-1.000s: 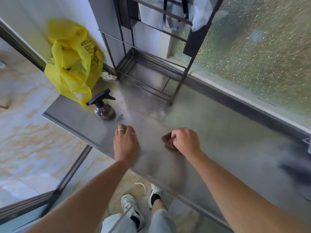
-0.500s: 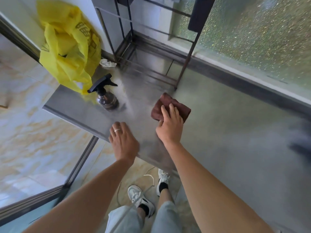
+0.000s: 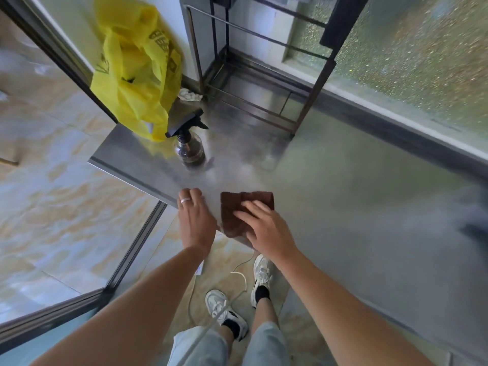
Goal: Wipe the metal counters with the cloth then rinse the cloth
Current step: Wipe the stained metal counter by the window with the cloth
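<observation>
A brown cloth [image 3: 239,210] lies spread flat on the metal counter [image 3: 343,196], close to its front edge. My right hand [image 3: 264,228] presses down on the cloth with fingers spread, covering its near right part. My left hand [image 3: 196,220] rests flat on the counter's front edge just left of the cloth, a ring on one finger, holding nothing.
A spray bottle [image 3: 188,145] with a black trigger stands on the counter behind my left hand. A yellow plastic bag [image 3: 137,67] hangs at the counter's left end. A metal rack [image 3: 258,88] stands at the back against the frosted window. Below are my shoes and a white cord on the tiled floor.
My right hand has pulled the cloth back from near the rack toward the front edge, and the cloth now lies flatter. My left hand stays on the counter edge.
</observation>
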Tool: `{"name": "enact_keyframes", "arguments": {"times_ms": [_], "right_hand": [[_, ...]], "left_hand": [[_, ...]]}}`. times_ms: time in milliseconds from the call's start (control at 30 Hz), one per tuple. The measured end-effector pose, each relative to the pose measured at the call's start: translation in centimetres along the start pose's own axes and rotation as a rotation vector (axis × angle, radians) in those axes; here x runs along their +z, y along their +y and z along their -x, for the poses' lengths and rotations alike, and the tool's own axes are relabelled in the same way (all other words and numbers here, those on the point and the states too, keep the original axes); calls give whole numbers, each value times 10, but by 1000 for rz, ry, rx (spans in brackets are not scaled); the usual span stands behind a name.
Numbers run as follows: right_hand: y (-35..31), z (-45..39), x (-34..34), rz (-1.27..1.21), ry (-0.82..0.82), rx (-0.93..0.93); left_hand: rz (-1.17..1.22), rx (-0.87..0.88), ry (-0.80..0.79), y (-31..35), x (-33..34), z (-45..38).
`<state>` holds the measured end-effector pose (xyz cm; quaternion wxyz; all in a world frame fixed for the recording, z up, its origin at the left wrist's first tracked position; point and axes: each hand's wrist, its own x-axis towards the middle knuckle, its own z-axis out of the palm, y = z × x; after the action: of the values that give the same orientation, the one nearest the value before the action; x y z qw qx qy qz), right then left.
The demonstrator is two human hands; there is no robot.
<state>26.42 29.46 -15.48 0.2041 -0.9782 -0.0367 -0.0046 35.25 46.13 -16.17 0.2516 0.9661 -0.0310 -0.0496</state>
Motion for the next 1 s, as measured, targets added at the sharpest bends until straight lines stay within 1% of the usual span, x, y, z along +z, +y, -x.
{"name": "enact_keyframes", "arguments": {"times_ms": [100, 233, 333, 400, 467, 600, 767, 867, 1000], "right_hand": [[14, 11, -3, 103, -39, 21], [13, -36, 9, 71, -13, 152], [4, -92, 21, 2, 6, 198], [3, -134, 20, -22, -33, 179], [4, -175, 15, -23, -114, 153], [8, -237, 9, 11, -247, 125], [11, -277, 18, 55, -238, 80], [12, -298, 17, 54, -261, 56], [13, -301, 12, 29, -241, 24]], "left_hand": [[-71, -72, -56, 8, -11, -7], [40, -201, 20, 22, -27, -41], [150, -243, 63, 26, -32, -75], [224, -249, 82, 24, -29, -96], [293, -268, 88, 25, -25, -109], [412, -351, 210, 24, -22, -129], [373, -384, 279, 16, -21, -153], [370, -400, 314, 17, -24, -159], [393, -396, 288, 18, -33, -156]]}}
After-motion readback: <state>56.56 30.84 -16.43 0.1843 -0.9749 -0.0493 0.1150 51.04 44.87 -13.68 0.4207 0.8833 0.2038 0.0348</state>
